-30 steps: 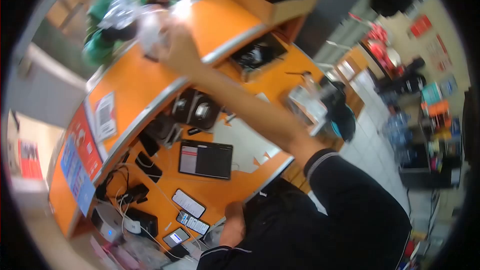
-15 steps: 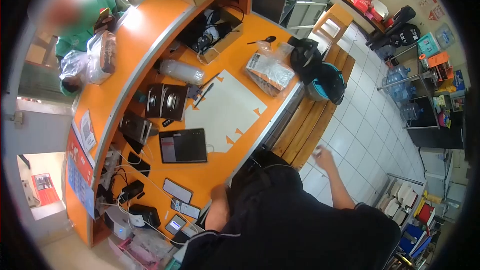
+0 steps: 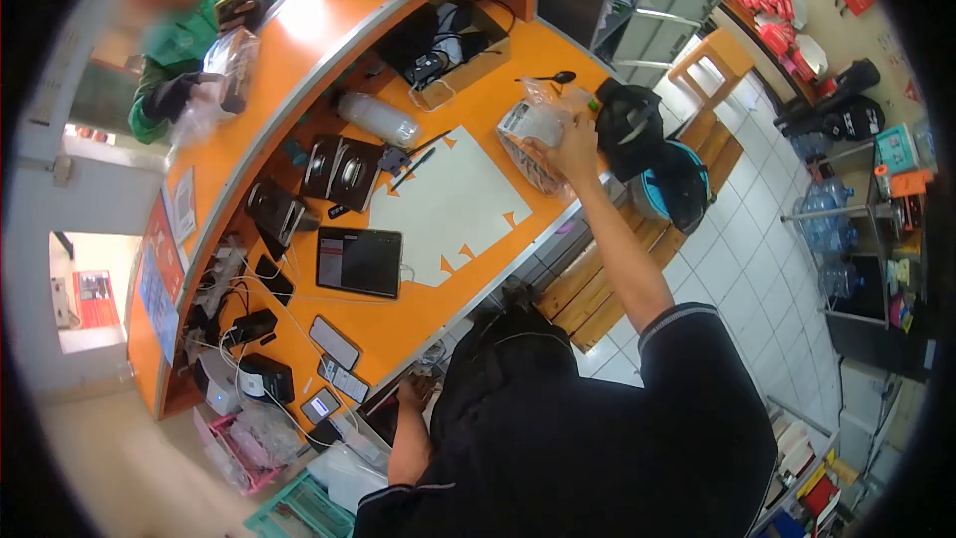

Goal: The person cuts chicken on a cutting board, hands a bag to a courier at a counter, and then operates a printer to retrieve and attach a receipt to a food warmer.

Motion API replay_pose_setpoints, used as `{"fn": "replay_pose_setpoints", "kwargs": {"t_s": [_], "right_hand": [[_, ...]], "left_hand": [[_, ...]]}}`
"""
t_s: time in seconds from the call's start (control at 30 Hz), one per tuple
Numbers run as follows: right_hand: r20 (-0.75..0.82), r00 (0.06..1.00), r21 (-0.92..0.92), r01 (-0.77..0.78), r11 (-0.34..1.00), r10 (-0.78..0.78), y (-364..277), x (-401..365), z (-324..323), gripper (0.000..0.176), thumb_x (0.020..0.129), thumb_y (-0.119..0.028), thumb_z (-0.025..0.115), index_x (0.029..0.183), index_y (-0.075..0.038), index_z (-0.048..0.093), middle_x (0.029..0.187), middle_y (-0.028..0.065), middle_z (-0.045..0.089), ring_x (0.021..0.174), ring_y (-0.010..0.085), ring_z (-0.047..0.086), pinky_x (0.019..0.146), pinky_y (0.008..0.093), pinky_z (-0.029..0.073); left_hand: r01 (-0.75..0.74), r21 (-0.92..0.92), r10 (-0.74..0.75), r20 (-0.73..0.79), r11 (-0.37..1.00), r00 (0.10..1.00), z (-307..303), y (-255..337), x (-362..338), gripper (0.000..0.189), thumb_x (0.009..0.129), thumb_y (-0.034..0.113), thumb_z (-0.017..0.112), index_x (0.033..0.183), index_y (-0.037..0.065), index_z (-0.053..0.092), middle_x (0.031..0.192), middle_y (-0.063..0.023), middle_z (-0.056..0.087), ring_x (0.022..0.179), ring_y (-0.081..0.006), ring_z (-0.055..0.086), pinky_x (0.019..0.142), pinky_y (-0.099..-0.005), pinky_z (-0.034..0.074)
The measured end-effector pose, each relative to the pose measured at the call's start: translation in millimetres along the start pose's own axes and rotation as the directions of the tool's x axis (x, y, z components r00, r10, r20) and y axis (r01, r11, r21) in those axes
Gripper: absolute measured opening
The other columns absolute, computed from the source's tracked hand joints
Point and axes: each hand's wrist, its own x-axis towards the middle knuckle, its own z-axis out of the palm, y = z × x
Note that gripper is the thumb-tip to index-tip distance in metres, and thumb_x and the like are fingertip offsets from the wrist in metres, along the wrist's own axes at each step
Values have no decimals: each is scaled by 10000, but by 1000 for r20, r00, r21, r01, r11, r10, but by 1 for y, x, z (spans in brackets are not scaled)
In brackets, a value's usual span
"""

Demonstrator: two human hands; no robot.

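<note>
My right hand (image 3: 572, 147) reaches across the counter and grips a clear plastic bag with a boxed package (image 3: 535, 130) inside. Its fingers are closed on the near side of the bag, at the counter's right edge. Low by the counter's front edge, my left hand (image 3: 414, 395) is at an open drawer-like space (image 3: 380, 406), its fingers dark and partly hidden. Close to that hand lie several phones, one a dark-screened phone (image 3: 334, 342). A tablet (image 3: 358, 262) and a large pale sheet (image 3: 453, 204) with orange corner marks lie between my hands.
A person in green (image 3: 189, 40) stands across the raised orange ledge (image 3: 289, 70), holding a phone beside a wrapped parcel. A black bag (image 3: 630, 125) and a bucket (image 3: 652, 194) stand by the wooden bench (image 3: 588, 284). Cables and card terminals crowd the counter's left end.
My right hand has moved from beside the bench up to the bagged package and taken hold of it. My left hand has moved lower, where an open drawer-like space now shows.
</note>
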Motion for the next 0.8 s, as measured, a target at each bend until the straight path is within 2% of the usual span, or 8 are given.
{"fn": "replay_pose_setpoints", "kwargs": {"t_s": [0.07, 0.17, 0.27, 0.4, 0.5, 0.57, 0.7, 0.8], "right_hand": [[67, 998, -29, 23, 999, -21, 9, 5, 19, 519, 810, -460, 763, 992, 21, 690, 1094, 180, 606, 1046, 385, 552, 879, 548, 412], [36, 994, 65, 97, 993, -99, 18, 6, 38, 513, 842, -462, 730, 936, 41, 704, 1074, 200, 631, 1006, 399, 565, 864, 582, 396], [90, 991, 35, 91, 995, -94, 28, 5, 45, 474, 871, -427, 709, 893, 46, 714, 1060, 223, 654, 983, 417, 578, 871, 590, 393], [264, 964, -74, 20, 997, 0, 20, 8, 39, 358, 896, -315, 699, 954, 38, 705, 1062, 231, 666, 1025, 426, 589, 929, 580, 394], [-17, 995, 222, 98, 970, -97, 15, 9, 41, 298, 898, -204, 692, 1080, 31, 672, 1110, 241, 662, 1114, 436, 576, 1004, 530, 391], [11, 982, 211, 183, 960, -190, 11, 9, 38, 314, 894, -142, 684, 1153, 30, 640, 1167, 251, 648, 1163, 436, 561, 1033, 489, 391], [-8, 942, 276, 325, 905, -336, -13, 11, 22, 366, 887, -80, 679, 1232, 23, 617, 1277, 259, 611, 1231, 428, 541, 1062, 448, 392], [1, 968, 322, 237, 917, -251, -20, 0, 27, 358, 906, -93, 684, 1229, 41, 611, 1299, 249, 607, 1225, 402, 553, 1044, 424, 405]], "left_hand": [[-107, 220, 108, 7, 970, 994, -29, -7, -10, 418, 921, 350, 540, 1268, 118, 565, 1246, -107, 612, 1071, -297, 625, 887, -463, 502], [-118, 62, 124, -99, 991, 987, -64, -28, -14, 539, 969, 460, 498, 1418, 165, 461, 1322, -89, 583, 1088, -301, 613, 938, -466, 470], [-120, -124, 99, -166, 985, 981, -107, -70, -6, 462, 940, 359, 533, 1362, 173, 515, 1244, -107, 628, 1058, -299, 638, 888, -459, 496], [19, -64, -34, -254, 998, 967, -110, -106, -29, 446, 952, 350, 512, 1364, 180, 512, 1221, -100, 638, 1026, -294, 649, 872, -460, 507], [43, -83, -64, -270, 996, 961, -107, -142, -34, 432, 958, 345, 497, 1347, 160, 530, 1159, -99, 653, 965, -293, 667, 808, -453, 528], [77, -222, -134, -253, 972, 958, -132, -166, -15, 420, 962, 343, 490, 1328, 147, 548, 1093, -92, 669, 911, -292, 679, 745, -447, 540], [13, -154, -54, -265, 988, 963, -141, -195, -28, 394, 967, 312, 468, 1274, 85, 568, 999, -121, 675, 848, -298, 684, 675, -433, 559], [43, -188, -86, -227, 981, 970, -150, -212, -37, 388, 962, 264, 415, 1251, 32, 531, 1087, -172, 661, 880, -305, 686, 686, -447, 576]]}}
